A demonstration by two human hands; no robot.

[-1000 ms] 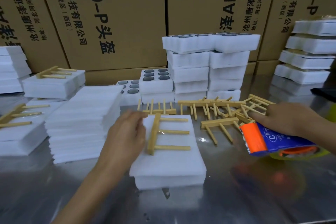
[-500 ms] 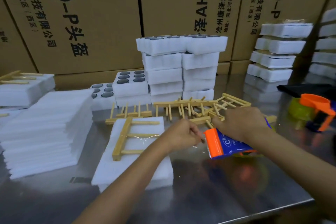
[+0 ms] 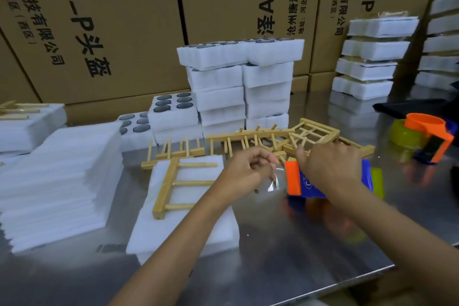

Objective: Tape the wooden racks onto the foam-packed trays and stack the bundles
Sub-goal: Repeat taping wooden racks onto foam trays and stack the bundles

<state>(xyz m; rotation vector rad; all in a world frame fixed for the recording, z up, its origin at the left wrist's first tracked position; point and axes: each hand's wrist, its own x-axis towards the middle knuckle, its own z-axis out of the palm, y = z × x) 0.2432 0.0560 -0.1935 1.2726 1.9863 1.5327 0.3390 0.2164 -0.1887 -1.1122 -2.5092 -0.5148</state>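
Observation:
A wooden rack [image 3: 173, 187] lies on a white foam-packed tray [image 3: 171, 228] in the middle of the steel table. To its right my right hand [image 3: 330, 169] grips an orange-and-blue tape dispenser [image 3: 301, 181]. My left hand [image 3: 246, 171] pinches the clear tape end [image 3: 274, 181] coming off the dispenser's front. Both hands hover just right of the tray. A heap of loose wooden racks [image 3: 268, 139] lies behind them.
A thick pile of white foam sheets [image 3: 59, 186] sits at left. Stacked foam trays [image 3: 238, 89] stand behind, with taped bundles [image 3: 370, 57] at back right. A second orange dispenser with yellowish tape [image 3: 422, 136] rests at right. Cardboard boxes [image 3: 124, 20] wall the rear.
My left hand left the rack and came right to the dispenser, where it now pinches the tape end. The right hand brought the dispenser nearer the tray. My view shifted right.

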